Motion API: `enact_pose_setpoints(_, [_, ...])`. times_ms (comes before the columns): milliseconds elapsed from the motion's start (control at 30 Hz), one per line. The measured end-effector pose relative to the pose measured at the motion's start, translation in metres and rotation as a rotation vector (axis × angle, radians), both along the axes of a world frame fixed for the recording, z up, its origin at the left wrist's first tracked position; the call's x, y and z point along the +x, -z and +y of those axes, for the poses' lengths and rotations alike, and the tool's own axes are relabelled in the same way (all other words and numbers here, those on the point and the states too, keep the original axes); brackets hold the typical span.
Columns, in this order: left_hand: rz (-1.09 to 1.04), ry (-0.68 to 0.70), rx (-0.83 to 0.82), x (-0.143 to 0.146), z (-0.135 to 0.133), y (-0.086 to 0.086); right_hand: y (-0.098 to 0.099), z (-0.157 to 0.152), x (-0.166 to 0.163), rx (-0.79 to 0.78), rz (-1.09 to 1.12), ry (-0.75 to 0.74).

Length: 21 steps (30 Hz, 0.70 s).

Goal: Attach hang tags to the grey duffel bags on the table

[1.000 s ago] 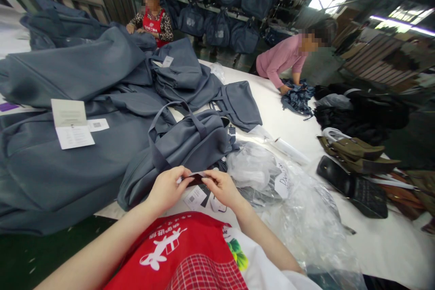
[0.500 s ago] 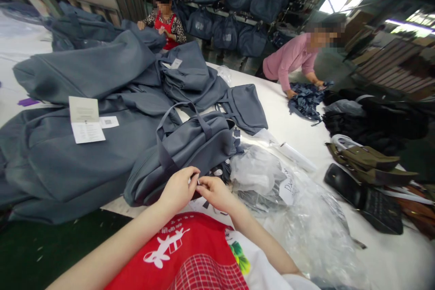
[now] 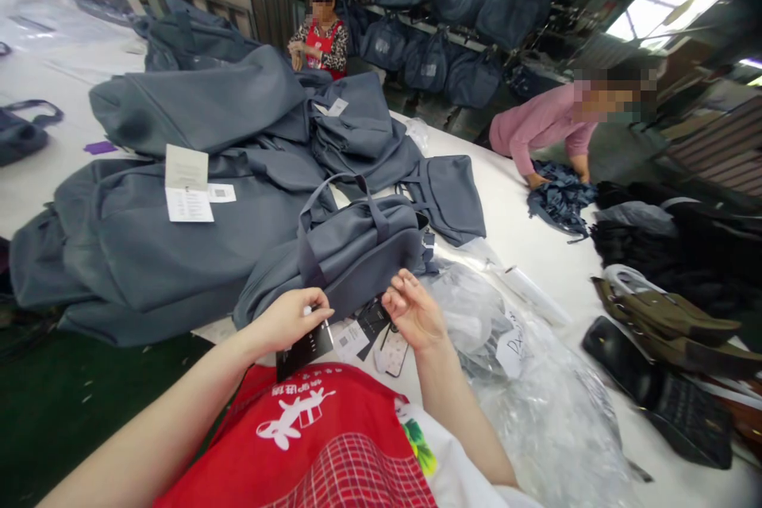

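Observation:
My left hand [image 3: 296, 321] is closed on a black hang tag [image 3: 306, 349] with light lettering, just in front of my apron. A small white bit shows between its fingers. My right hand [image 3: 415, 309] is raised apart from it, fingers curled together; whatever they pinch, if anything, is too small to make out. Directly beyond both hands lies a blue-grey handbag [image 3: 357, 254] with its handles up. Between the hands, on the table, are a white label [image 3: 351, 340], more black tags [image 3: 372, 320] and a phone-like object in a patterned case [image 3: 391, 350].
Large blue-grey bags [image 3: 136, 238] pile up on the left, one bearing an unfolded paper card [image 3: 189, 202]. Clear plastic bags [image 3: 553, 397] cover the table at right, near olive and black bags [image 3: 672, 317]. Two co-workers stand across, one handling dark blue straps [image 3: 563, 194].
My hands, together before, have come apart: the left went left with the black tag now showing, the right rose to the right. The view has shifted slightly left.

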<state>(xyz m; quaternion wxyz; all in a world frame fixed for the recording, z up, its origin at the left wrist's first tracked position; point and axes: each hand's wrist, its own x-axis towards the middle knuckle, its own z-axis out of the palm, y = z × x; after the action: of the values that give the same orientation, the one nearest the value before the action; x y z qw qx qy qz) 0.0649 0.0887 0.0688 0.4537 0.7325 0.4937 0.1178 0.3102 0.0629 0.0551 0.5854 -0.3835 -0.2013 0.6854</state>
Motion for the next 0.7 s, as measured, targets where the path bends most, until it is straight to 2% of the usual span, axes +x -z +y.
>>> enact_pose_setpoints(100, [-0.065,0.041,-0.065,-0.006,-0.005,-0.001,-0.003,0.007,0.004,0.025,0.100,0.046])
enact_pose_setpoints(233, [-0.194,0.000,-0.127,-0.008,-0.013,-0.002,0.002,0.010,-0.004,0.022,0.218,0.018])
enact_pose_setpoints(433, [-0.404,-0.059,-0.205,-0.011,-0.020,0.001,-0.008,0.009,-0.025,0.076,0.159,-0.076])
enact_pose_setpoints(567, [-0.413,-0.028,-0.198,-0.014,-0.021,-0.004,-0.018,0.010,-0.038,0.094,0.176,-0.158])
enact_pose_setpoints(700, [-0.335,0.037,-0.101,-0.015,-0.019,-0.015,-0.023,0.014,-0.051,0.105,0.093,-0.194])
